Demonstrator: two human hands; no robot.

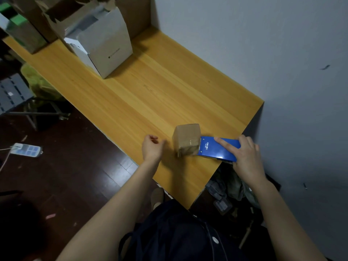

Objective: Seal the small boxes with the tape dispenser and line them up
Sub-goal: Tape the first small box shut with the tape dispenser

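Right hand (246, 157) grips the tape dispenser (216, 150) against the small box (186, 137), left hand (151, 148) loosely curled, empty

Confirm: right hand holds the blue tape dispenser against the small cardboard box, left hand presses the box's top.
No. The head view shows the left hand beside the small cardboard box, touching nothing. The right hand does hold the blue tape dispenser against it.

Both bare forearms reach forward from the bottom of the view. The left hand (151, 147) hangs palm down with fingers loosely curled, holding nothing. The right hand (246, 157) grips the tape dispenser (216, 149), its index finger laid straight along the top.
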